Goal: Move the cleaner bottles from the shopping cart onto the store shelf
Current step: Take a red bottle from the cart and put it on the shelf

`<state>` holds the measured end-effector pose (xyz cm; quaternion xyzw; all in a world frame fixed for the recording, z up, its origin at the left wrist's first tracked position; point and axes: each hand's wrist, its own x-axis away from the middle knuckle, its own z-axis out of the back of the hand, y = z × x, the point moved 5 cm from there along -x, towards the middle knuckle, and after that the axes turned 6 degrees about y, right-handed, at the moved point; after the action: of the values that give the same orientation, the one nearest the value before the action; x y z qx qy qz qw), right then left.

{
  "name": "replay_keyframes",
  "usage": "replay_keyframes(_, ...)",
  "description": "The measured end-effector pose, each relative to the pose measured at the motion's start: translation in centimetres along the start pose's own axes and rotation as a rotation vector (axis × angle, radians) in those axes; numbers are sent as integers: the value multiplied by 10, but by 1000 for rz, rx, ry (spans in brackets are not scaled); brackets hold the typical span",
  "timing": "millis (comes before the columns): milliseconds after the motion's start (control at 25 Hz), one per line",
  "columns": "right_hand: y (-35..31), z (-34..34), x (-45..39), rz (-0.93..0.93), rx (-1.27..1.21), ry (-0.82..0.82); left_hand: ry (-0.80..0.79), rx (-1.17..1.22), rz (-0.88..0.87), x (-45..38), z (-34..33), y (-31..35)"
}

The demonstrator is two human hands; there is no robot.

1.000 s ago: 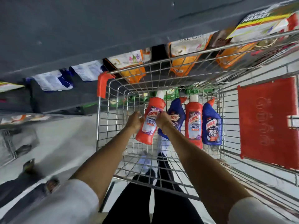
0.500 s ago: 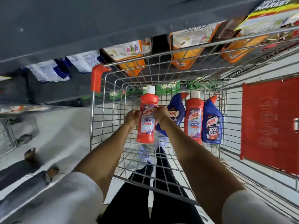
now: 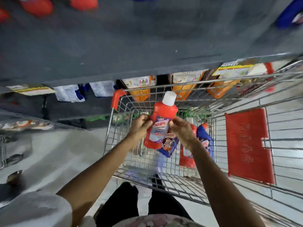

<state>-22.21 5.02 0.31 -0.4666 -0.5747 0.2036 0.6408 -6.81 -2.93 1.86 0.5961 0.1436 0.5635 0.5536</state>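
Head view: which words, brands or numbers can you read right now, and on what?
"HARPIC": label of the held red bottle; lines beneath too blurred.
"10X": blue bottle behind it in the cart.
"HARPIC", partly hidden: blue bottle on the right.
Shelf pouches and red cart flap: unreadable.

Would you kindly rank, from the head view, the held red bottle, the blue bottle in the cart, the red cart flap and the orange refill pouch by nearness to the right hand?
1. Held red bottle: in the grip of the right hand.
2. Blue bottle: just right, inside the cart.
3. Orange refill pouch: beyond the cart's front rim, on the shelf.
4. Red cart flap: far right.
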Motion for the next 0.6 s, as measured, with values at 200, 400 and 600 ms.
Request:
replay_keyframes(200, -125, -6, 26, 383, -77, 7, -18, 119, -306, 31, 36, 112)
replay_keyframes(400, -239, -52, 54, 664, -64, -37, 35, 195, -542, 52, 101, 206)
replay_keyframes(600, -294, -134, 48, 740, -33, -90, 141, 259, -650, 59, 191, 235)
